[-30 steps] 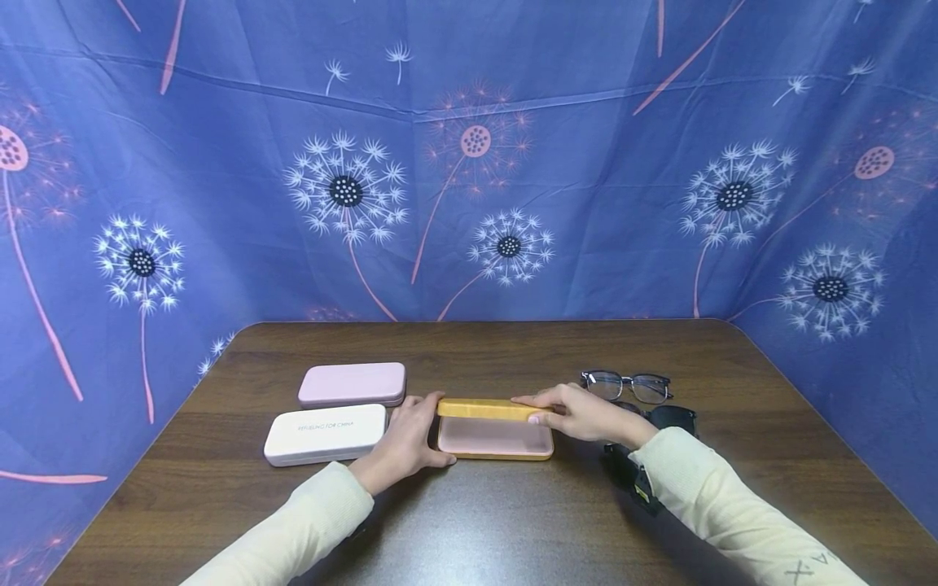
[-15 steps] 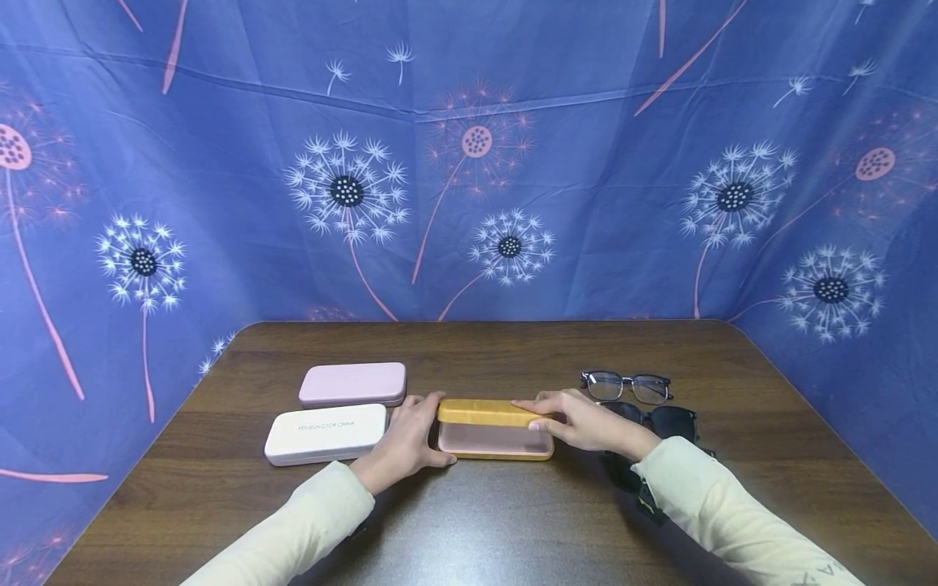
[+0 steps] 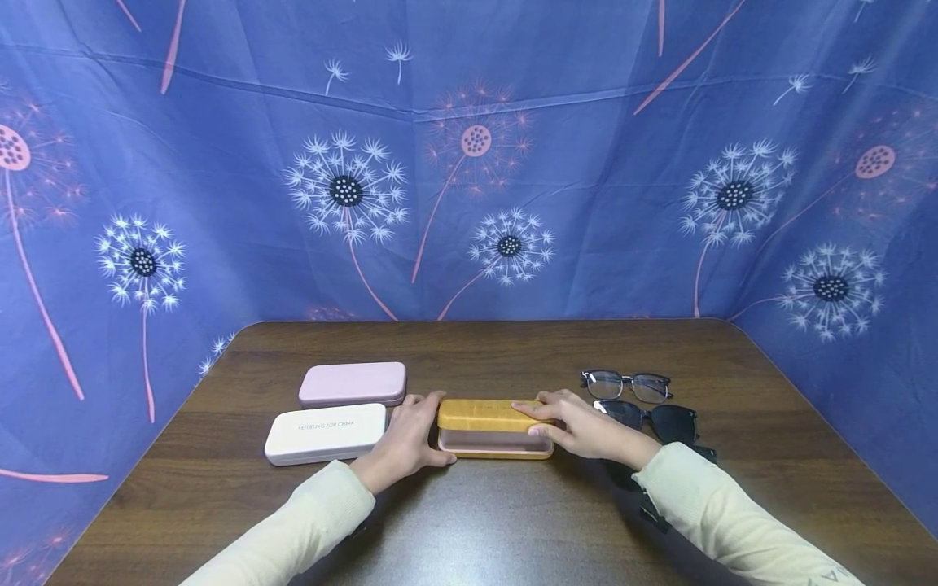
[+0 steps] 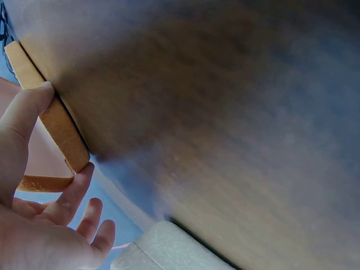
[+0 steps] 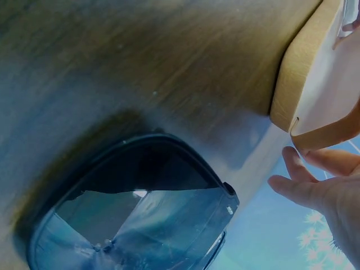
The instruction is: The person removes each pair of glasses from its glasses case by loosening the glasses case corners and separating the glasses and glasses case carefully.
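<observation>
A yellow-orange glasses case [image 3: 476, 417] with a pale pink lining lies at the table's middle, its lid tilted partway over the base. My left hand [image 3: 403, 439] holds the case's left end, thumb at the front, fingers behind. In the left wrist view the left thumb [image 4: 34, 104] presses the base's orange wall [image 4: 64, 132]. My right hand [image 3: 586, 425] grips the lid's right end, fingers on top and thumb at its front edge. The right wrist view shows the case's corner [image 5: 292, 90] beside the right fingers [image 5: 301, 183]. Most of the interior is hidden by the lid.
Left of the case lie a white glasses case [image 3: 326, 435] with lettering and a pink case [image 3: 352, 384]. On the right are clear glasses [image 3: 648, 388] and dark sunglasses [image 3: 672, 423]. Another dark pair [image 3: 623, 474] is partly hidden under the right arm. A patterned blue cloth [image 3: 586, 244] hangs behind.
My right hand has swung the orange lid forward and down, so its top face now shows and less of the lining is visible. The left hand has stayed in place.
</observation>
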